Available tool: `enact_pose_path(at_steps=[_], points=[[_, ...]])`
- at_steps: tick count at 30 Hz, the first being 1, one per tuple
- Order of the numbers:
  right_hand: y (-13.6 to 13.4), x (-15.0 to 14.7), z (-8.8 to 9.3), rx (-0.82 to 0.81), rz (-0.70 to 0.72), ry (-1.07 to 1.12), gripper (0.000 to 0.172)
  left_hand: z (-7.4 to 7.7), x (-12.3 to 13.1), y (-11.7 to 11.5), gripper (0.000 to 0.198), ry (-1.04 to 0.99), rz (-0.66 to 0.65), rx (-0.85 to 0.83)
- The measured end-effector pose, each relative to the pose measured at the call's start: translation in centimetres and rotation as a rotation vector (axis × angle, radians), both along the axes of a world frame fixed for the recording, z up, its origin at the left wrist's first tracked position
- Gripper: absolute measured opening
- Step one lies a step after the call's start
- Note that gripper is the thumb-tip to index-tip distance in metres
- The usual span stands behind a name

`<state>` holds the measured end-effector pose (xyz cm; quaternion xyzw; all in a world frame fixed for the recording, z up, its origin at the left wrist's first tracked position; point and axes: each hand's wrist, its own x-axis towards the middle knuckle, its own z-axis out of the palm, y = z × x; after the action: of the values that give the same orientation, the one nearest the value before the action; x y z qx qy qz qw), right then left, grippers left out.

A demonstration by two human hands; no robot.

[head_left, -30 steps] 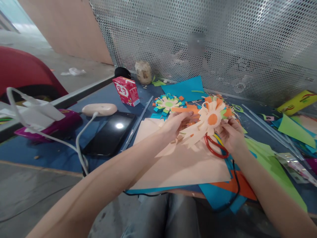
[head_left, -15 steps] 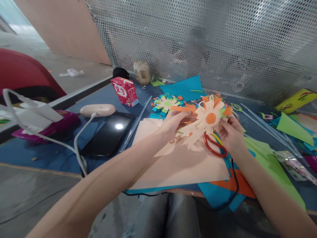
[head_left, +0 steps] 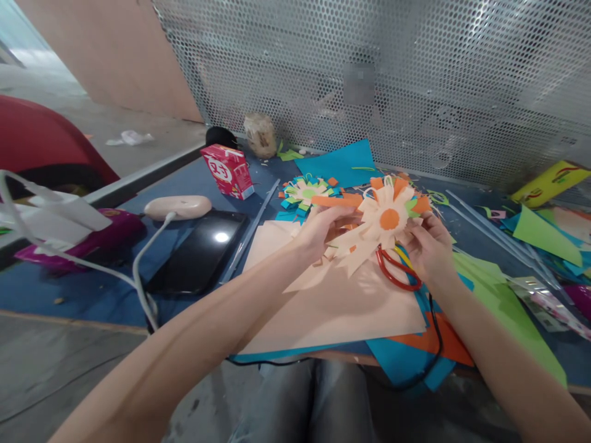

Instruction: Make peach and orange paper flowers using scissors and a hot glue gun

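Observation:
A pale peach paper flower (head_left: 376, 215) with an orange round centre is held up between both hands. My left hand (head_left: 325, 231) is closed at its left side, by an orange paper strip (head_left: 337, 200); its fingertips are partly hidden. On the flower's right edge, my right hand (head_left: 427, 243) pinches the petals. Peach ribbon-like tails hang down from the bloom. Below it, scissors with red handles (head_left: 398, 271) rest on a large peach paper sheet (head_left: 341, 314). Behind my left hand lies another flower (head_left: 308, 192), green, peach and blue.
To the left are a black phone (head_left: 198, 252), a white oval device (head_left: 178, 208) with a cable, and a red box (head_left: 228, 172). Green paper (head_left: 503, 314), clear sticks (head_left: 498, 231) and a yellow box (head_left: 549, 184) lie right. Perforated metal (head_left: 295, 67) stands behind the table.
The whole view has shifted slightly. Both hands keep hold of the flower in nearly the same position, with no clear change in grip.

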<state>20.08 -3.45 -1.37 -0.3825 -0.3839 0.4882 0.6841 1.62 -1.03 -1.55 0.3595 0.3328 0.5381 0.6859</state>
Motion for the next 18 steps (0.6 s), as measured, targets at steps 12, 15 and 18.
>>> enact_pose_path(at_steps=[12, 15, 18], points=[[-0.06, -0.12, 0.13, 0.02, -0.004, 0.009, 0.034, 0.76, 0.01, -0.59, 0.018, 0.016, -0.026, -0.075], [-0.08, -0.06, 0.07, 0.025, -0.007, 0.005, 0.032, 0.57, 0.03, -0.55, 0.02, 0.006, -0.032, -0.045], [-0.09, -0.09, 0.04, 0.035, -0.002, 0.006, 0.032, 0.28, 0.08, -0.41, 0.021, 0.006, -0.03, 0.033]])
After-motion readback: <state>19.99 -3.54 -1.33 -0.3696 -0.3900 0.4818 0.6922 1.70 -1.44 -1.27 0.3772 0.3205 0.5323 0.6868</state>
